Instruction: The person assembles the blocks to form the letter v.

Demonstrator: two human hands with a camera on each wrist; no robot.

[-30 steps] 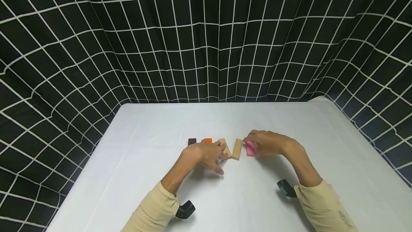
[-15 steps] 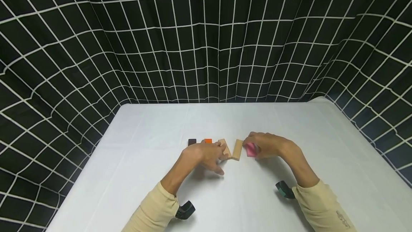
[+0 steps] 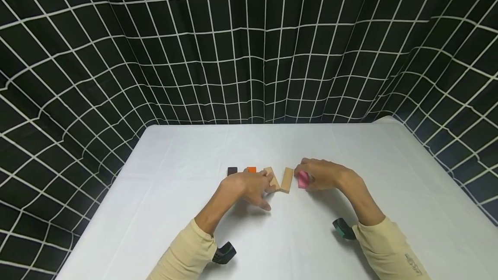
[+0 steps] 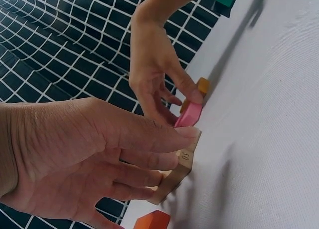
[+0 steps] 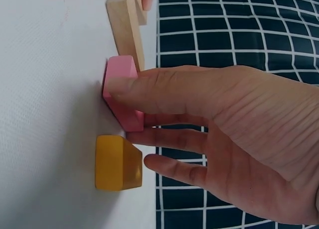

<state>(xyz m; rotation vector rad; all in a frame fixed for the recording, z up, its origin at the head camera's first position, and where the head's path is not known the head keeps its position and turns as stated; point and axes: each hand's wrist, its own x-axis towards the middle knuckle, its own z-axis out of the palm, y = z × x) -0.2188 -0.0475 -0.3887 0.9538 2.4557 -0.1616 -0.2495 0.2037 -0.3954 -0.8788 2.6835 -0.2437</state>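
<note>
With its thumb on the near end and fingers along the far side, my right hand (image 3: 320, 173) pinches a pink block (image 5: 119, 72) lying on the table. A yellow block (image 5: 112, 163) lies close beside it in the right wrist view; the hand hides it in the head view. Two plain wooden blocks, a slanted left one (image 3: 270, 171) and a right one (image 3: 287, 180), meet at their near ends in a V. My left hand (image 3: 249, 185) has loosely spread fingers, some resting on the left wooden block. Its thumb stands apart from the block in the head view.
An orange block (image 3: 251, 169) and a dark block (image 3: 232, 170) lie left of the wooden ones, partly behind my left hand. White cloth covers the table (image 3: 186, 154). Dark curtains with a white grid (image 3: 249, 55) rise behind and at both sides.
My right hand has shifted slightly, and its fingers have settled around the pink block. The yellow patch seen beside it earlier is now hidden in the head view. My left hand stays still.
</note>
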